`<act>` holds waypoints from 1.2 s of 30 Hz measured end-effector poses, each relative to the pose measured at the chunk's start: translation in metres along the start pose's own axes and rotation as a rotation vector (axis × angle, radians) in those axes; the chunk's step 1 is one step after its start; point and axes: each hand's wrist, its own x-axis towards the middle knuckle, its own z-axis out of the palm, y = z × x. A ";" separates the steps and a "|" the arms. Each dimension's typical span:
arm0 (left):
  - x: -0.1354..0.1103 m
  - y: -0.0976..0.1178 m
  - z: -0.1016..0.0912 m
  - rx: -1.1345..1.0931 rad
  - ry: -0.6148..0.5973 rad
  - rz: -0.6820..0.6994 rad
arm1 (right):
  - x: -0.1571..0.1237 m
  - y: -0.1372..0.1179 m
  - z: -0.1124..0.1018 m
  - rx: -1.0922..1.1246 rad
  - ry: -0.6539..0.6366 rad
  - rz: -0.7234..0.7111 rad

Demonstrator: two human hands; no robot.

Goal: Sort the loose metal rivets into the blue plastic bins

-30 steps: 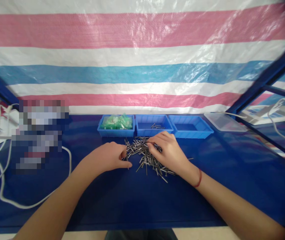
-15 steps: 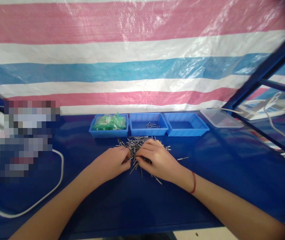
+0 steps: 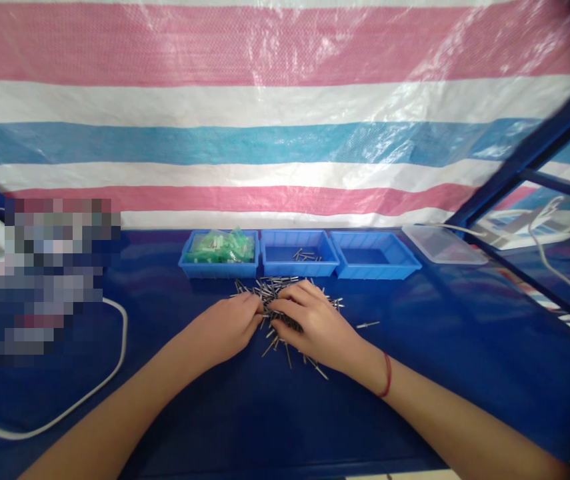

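Note:
A loose pile of metal blind rivets [image 3: 269, 288] with thin pins lies on the blue table. At the pile's left edge is my left hand [image 3: 232, 325], its thumb and fingers pinched together; a bit of metal shows at the fingertips. My right hand [image 3: 315, 320] arches over the pile with thumb and forefinger parted, and rivets show in the gap under the palm. Its other fingertips are partly hidden among the rivets. Just behind the pile, a middle blue bin [image 3: 299, 269] has several rivets on its floor.
A left blue bin [image 3: 219, 270] contains green plastic packets [image 3: 222, 247]. The right blue bin [image 3: 377, 270] stands beside the middle one, near a clear plastic lid [image 3: 442, 245]. One stray rivet [image 3: 367, 325] lies rightward. A white cable [image 3: 123, 333] loops at left; striped sheeting [image 3: 285, 147] hangs behind.
The view has shifted slightly, with the bins a little lower in it. My right thumb and forefinger have parted further over the pile. My left hand stays pinched at its left edge.

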 end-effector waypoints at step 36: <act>0.000 0.011 -0.010 0.026 0.185 0.017 | 0.001 0.002 0.001 0.210 0.168 0.084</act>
